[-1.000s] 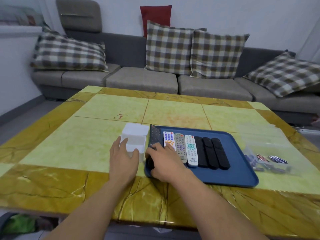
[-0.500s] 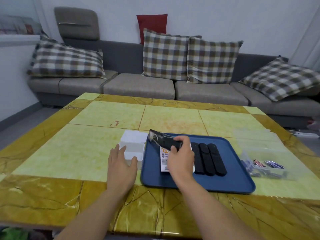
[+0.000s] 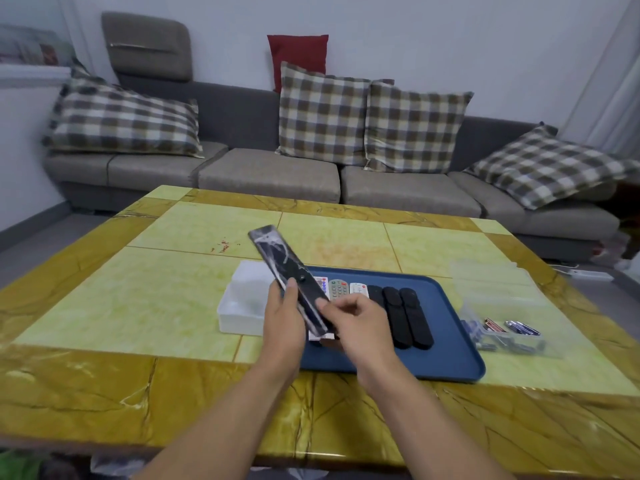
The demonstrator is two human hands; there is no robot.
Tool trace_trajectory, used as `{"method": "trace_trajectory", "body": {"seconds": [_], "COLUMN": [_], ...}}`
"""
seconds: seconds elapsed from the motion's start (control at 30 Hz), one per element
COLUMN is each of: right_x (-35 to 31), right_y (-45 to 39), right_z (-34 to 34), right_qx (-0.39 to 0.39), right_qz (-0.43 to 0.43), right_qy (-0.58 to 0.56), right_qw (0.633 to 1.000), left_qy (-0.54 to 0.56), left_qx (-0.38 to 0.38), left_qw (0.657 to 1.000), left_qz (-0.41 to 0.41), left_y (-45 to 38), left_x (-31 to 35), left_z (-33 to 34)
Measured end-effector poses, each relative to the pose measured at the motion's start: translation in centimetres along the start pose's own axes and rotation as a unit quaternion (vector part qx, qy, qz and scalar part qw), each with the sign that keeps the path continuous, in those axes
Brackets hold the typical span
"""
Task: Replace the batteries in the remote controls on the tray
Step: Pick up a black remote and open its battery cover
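A long black remote in a clear plastic wrap (image 3: 282, 268) is held up above the left end of the blue tray (image 3: 450, 355), tilted with its far end up and to the left. My left hand (image 3: 284, 320) grips its lower half from the left, thumb on its face. My right hand (image 3: 360, 323) pinches its near end. On the tray lie several remotes: light-coloured ones with coloured buttons (image 3: 339, 289) and three black ones (image 3: 407, 315). A clear box (image 3: 512, 336) right of the tray holds batteries.
A white plastic container (image 3: 242, 306) sits on the table just left of the tray. The yellow marble table (image 3: 138, 306) extends far to the left and back. A clear lid (image 3: 491, 275) lies behind the battery box. A grey sofa with checked cushions (image 3: 322, 116) stands beyond.
My right hand picked the wrapped black remote off the tray's left end and raised it. My left hand left the white container and took hold of the remote.
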State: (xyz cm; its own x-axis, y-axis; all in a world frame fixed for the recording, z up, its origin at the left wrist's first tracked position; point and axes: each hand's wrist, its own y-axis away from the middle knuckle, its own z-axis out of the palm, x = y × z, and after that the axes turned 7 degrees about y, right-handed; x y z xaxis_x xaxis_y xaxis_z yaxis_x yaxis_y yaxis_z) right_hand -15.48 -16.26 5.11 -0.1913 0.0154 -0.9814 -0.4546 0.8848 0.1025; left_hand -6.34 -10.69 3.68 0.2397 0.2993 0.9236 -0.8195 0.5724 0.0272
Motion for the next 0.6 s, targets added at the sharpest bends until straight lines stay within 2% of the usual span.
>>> {"method": "trace_trajectory", "body": {"seconds": [0.07,0.13,0.2,0.3,0.5,0.6], "right_x": [0.9,0.8,0.7,0.9,1.3,0.9], "right_y": [0.3,0.4,0.4,0.0,-0.8,-0.7], "right_z": [-0.2,-0.6,-1.2,-1.2,-1.0,-1.0], "right_qx": [0.028,0.076,0.083,0.075,0.083,0.069], "right_qz": [-0.082,-0.167,-0.237,-0.293,-0.323,-0.311], "right_qy": [0.197,0.298,0.307,0.338,0.37,0.384], "right_qw": [0.977,0.937,0.918,0.891,0.867,0.867], "left_qy": [-0.003,-0.026,-0.009,0.013,-0.003,-0.008], "left_qx": [-0.01,-0.047,-0.079,-0.126,-0.157,-0.166], "left_qw": [1.0,0.998,0.995,0.988,0.985,0.983], "left_qz": [-0.029,-0.041,-0.064,-0.089,-0.078,-0.079], "left_y": [-0.3,-0.3,-0.3,-0.2,0.1,0.1], "left_x": [-0.1,-0.4,-0.3,-0.2,-0.2,-0.1], "left_z": [-0.3,-0.7,-0.7,-0.7,-0.8,-0.9]}}
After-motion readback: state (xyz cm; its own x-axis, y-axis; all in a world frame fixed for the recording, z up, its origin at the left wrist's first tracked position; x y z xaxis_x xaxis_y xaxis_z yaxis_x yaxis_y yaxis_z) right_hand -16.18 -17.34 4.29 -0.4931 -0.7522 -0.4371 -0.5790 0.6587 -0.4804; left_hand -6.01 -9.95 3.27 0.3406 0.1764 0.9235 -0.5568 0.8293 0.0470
